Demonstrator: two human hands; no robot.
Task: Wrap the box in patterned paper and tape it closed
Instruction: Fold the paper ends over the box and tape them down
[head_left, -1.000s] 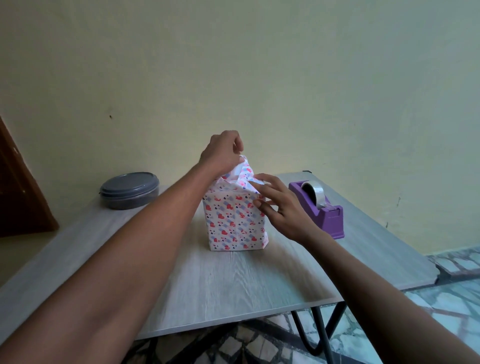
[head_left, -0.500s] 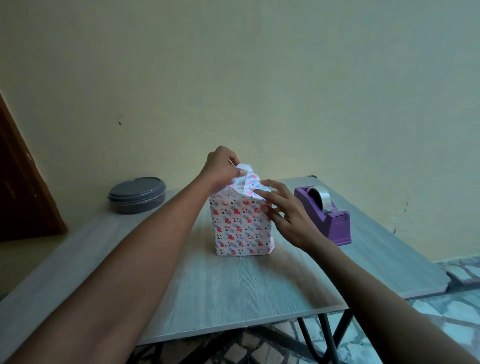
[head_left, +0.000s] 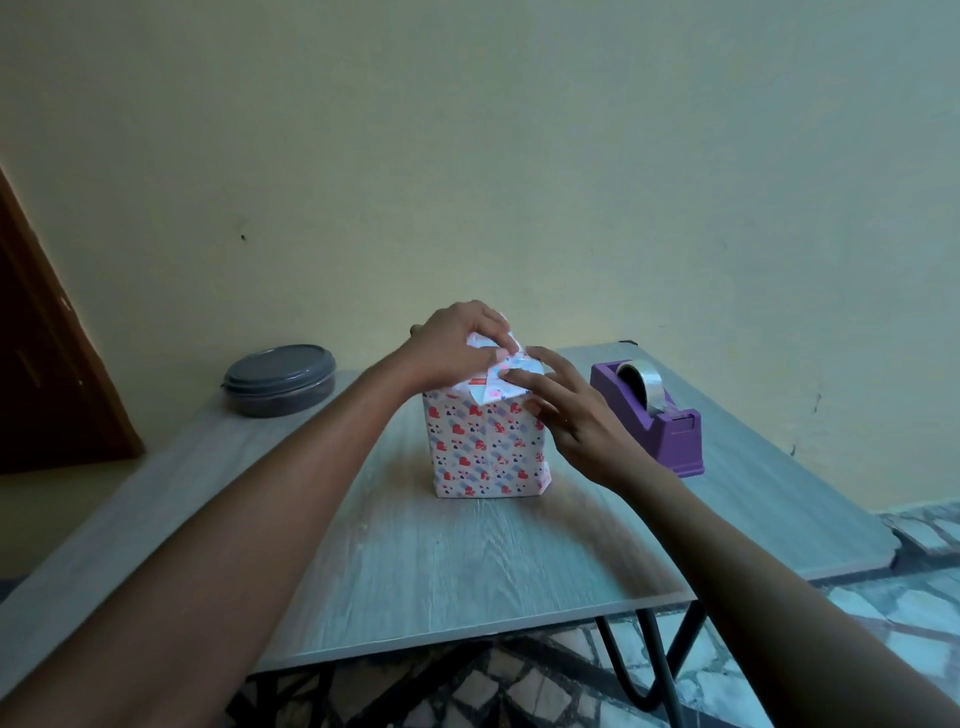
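- The box (head_left: 488, 449) stands upright near the middle of the grey wood-grain worktop (head_left: 467, 561), wrapped in white patterned paper (head_left: 480, 441) printed with red hearts and blue patches.
- The paper's near face and lower edges lie smooth against the box; at the top the folded flaps (head_left: 493, 382) overlap in white and pink triangles.
- The left hand (head_left: 457, 345) comes over the top of the box from the left and lies on it, its grip closed down on the folded flaps, thumb and fingertips pressing the paper at the top's centre.
- The flaps sit directly under and just right of that grip, so the hand covers the far left part of the top.
- The right hand (head_left: 576, 415) reaches in from the right, fingers spread and extended, not curled around anything; its fingertips touch the right flap at the top right edge of the box.
- The palm of the right hand hangs beside the box's right side, near its upper corner; whether it touches that side cannot be told.
- A purple tape dispenser (head_left: 652, 415) with a clear roll stands on the worktop just right of the box, behind the right hand.
- A round grey lidded container (head_left: 279, 379) sits at the far left of the worktop, well apart from the box.
- A pale yellow wall (head_left: 519, 156) rises behind the worktop.
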